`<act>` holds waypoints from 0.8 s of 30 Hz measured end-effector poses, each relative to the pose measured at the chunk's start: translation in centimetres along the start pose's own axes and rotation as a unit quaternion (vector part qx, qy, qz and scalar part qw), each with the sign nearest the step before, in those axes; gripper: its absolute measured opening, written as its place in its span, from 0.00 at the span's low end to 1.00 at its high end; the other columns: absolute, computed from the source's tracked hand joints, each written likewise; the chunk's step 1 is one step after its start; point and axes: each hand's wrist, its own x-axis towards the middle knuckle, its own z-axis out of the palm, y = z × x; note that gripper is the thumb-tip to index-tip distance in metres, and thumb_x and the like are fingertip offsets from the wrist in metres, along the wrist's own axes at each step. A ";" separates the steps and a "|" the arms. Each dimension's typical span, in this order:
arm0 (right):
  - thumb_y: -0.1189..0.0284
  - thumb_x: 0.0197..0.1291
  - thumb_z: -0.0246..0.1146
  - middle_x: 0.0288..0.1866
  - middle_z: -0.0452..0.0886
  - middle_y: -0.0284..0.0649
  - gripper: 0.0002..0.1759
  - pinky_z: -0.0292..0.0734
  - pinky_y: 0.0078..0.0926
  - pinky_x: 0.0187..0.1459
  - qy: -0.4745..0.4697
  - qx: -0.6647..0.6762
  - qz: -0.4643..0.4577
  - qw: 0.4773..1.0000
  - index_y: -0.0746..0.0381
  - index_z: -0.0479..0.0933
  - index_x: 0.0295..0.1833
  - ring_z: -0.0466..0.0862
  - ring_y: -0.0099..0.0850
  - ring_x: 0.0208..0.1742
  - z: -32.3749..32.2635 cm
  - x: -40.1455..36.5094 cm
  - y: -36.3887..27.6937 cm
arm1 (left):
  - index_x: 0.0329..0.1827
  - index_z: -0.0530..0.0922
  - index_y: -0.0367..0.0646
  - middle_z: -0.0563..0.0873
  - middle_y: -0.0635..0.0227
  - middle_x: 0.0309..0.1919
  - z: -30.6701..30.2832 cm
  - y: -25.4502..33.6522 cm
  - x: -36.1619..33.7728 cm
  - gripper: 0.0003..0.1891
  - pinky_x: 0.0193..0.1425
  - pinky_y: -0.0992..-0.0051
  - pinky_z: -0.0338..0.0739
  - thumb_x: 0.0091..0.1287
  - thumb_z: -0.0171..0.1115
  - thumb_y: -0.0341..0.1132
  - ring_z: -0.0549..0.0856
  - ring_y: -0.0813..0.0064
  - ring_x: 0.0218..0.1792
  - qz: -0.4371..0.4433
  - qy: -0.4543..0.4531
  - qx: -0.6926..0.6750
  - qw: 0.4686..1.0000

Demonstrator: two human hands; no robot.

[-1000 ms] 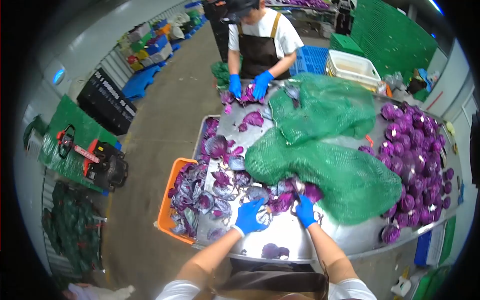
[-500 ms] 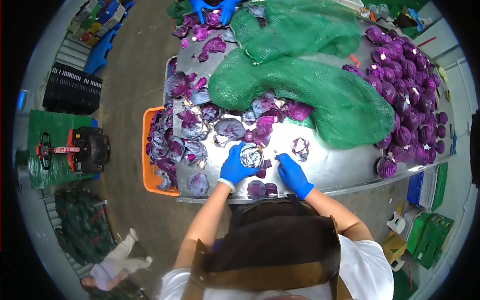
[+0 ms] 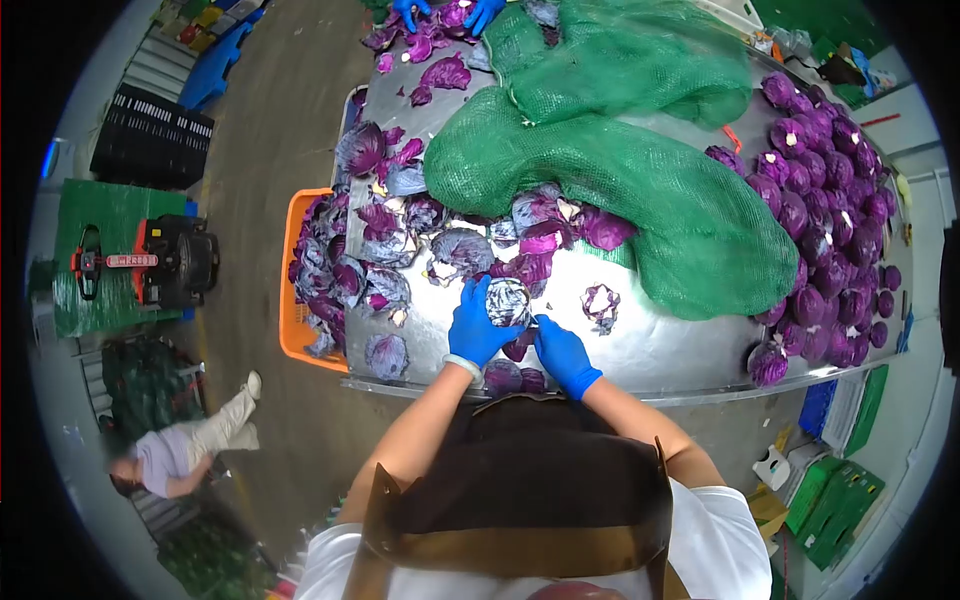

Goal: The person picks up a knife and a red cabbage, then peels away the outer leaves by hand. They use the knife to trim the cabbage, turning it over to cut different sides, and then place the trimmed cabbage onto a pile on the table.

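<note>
My left hand (image 3: 478, 325), in a blue glove, grips a red cabbage (image 3: 508, 300) whose pale, whitish-purple side faces up. Close on its right is my right hand (image 3: 567, 357), also gloved in blue, with the fingers curled. A small light tip shows between that hand and the cabbage; what the fingers hold is too small to make out. Dark purple leaf pieces (image 3: 503, 376) lie on the metal table (image 3: 640, 350) in front of me. Beyond the cabbage are more loose outer leaves (image 3: 461, 254), and a trimmed leaf piece (image 3: 601, 308) lies to the right.
A green mesh sack (image 3: 640, 200) stretches across the table. Whole red cabbages (image 3: 825, 230) are heaped at the right. An orange crate (image 3: 292, 290) of leaves stands at the left edge. Another person's gloved hands (image 3: 485, 14) handle leaves opposite. A person (image 3: 185, 455) walks behind left, near a pallet jack (image 3: 175, 262).
My right hand has moved left, up against the cabbage held in my left hand. The view has shifted slightly. The walking person at the left has changed position.
</note>
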 end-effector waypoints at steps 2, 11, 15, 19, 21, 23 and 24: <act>0.71 0.65 0.56 0.41 0.81 0.57 0.13 0.78 0.53 0.40 -0.001 -0.002 -0.001 1.000 0.63 0.69 0.54 0.83 0.56 0.39 0.1 0.2 0.1 | 0.75 0.60 0.43 0.65 0.42 0.72 0.1 0.3 0.2 0.58 0.69 0.55 0.71 0.40 0.83 0.51 0.71 0.42 0.68 -0.016 -0.001 0.006 1.000; 0.73 0.68 0.51 0.40 0.83 0.58 0.08 0.79 0.51 0.40 -0.048 -0.055 0.050 0.996 0.66 0.69 0.48 0.85 0.56 0.40 -0.1 3.1 0.0 | 0.76 0.62 0.47 0.66 0.46 0.72 0.4 0.3 0.8 0.56 0.63 0.53 0.76 0.41 0.81 0.52 0.77 0.41 0.61 -0.027 -0.008 0.016 0.999; 0.68 0.70 0.53 0.43 0.84 0.62 0.13 0.80 0.50 0.44 -0.114 -0.045 0.028 0.992 0.67 0.69 0.52 0.85 0.58 0.44 -0.3 6.3 0.8 | 0.76 0.62 0.51 0.67 0.49 0.71 0.4 0.7 1.1 0.56 0.58 0.50 0.78 0.42 0.80 0.54 0.80 0.40 0.55 -0.022 -0.007 0.020 1.000; 0.69 0.70 0.53 0.40 0.83 0.64 0.13 0.77 0.54 0.43 -0.088 0.003 0.083 0.993 0.67 0.69 0.53 0.83 0.61 0.43 1.0 3.3 1.1 | 0.75 0.63 0.55 0.68 0.51 0.70 -0.6 0.1 1.0 0.54 0.60 0.52 0.78 0.41 0.80 0.54 0.81 0.43 0.57 -0.017 -0.026 0.020 0.999; 0.69 0.69 0.53 0.40 0.83 0.64 0.14 0.77 0.54 0.43 -0.075 -0.028 0.080 0.994 0.67 0.69 0.53 0.83 0.61 0.43 2.3 1.2 2.0 | 0.75 0.63 0.55 0.69 0.51 0.69 -0.4 0.0 0.5 0.54 0.61 0.52 0.78 0.41 0.80 0.54 0.80 0.44 0.58 -0.011 -0.021 0.019 1.000; 0.71 0.69 0.53 0.41 0.83 0.64 0.13 0.77 0.55 0.42 -0.059 -0.059 0.085 0.993 0.67 0.69 0.54 0.84 0.60 0.44 2.1 0.9 2.6 | 0.75 0.63 0.50 0.70 0.50 0.68 -0.7 -0.3 0.7 0.55 0.63 0.54 0.77 0.41 0.80 0.54 0.79 0.44 0.60 -0.018 -0.033 -0.032 0.999; 0.73 0.69 0.51 0.40 0.83 0.63 0.12 0.77 0.55 0.40 0.016 -0.044 0.035 0.998 0.67 0.69 0.54 0.84 0.60 0.42 2.8 1.1 3.2 | 0.78 0.60 0.51 0.63 0.50 0.74 0.9 -1.9 1.0 0.58 0.67 0.53 0.73 0.41 0.81 0.55 0.74 0.41 0.65 -0.017 0.002 -0.061 0.998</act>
